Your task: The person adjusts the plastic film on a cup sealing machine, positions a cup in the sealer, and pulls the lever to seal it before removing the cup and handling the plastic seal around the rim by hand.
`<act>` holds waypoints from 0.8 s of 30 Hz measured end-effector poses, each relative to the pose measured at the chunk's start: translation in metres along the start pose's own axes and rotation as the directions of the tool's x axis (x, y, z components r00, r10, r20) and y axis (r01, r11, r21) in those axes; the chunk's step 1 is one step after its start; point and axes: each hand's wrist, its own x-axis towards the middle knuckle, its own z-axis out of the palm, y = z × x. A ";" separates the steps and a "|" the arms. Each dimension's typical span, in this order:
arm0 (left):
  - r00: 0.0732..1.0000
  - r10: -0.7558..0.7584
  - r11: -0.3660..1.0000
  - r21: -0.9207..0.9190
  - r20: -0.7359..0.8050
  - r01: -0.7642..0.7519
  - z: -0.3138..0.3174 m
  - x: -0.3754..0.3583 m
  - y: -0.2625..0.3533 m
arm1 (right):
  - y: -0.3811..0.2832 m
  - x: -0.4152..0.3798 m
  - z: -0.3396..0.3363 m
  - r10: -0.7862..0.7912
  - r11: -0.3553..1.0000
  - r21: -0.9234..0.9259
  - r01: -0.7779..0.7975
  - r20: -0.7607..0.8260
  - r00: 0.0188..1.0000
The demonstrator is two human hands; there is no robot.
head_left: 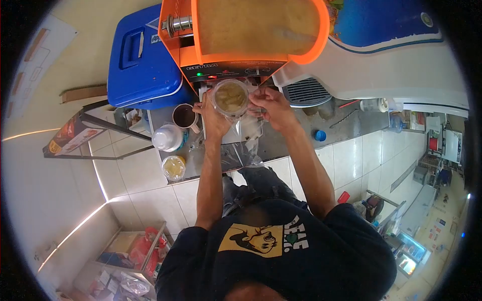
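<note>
My left hand is wrapped round a clear plastic cup with pale yellow contents, held in front of the orange cup sealing machine. At the cup's right side is my right hand, its fingers curled and pinched close to the rim; what they grip is too small to make out. Clear plastic film hangs below the hands over the counter edge. Lights glow green and red on the machine's front panel. Left of my left hand stands a mug of dark liquid.
A stack of white lids or cups and another cup with yellow contents stand at the counter's left. A blue cooler box is behind them. On the right lie a blue cap and a black drip grille.
</note>
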 end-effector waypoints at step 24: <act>0.990 0.065 0.995 0.085 -0.126 -0.054 0.012 -0.007 -0.016 | 0.018 -0.012 0.001 -0.111 0.987 -0.120 0.110 -0.005 0.994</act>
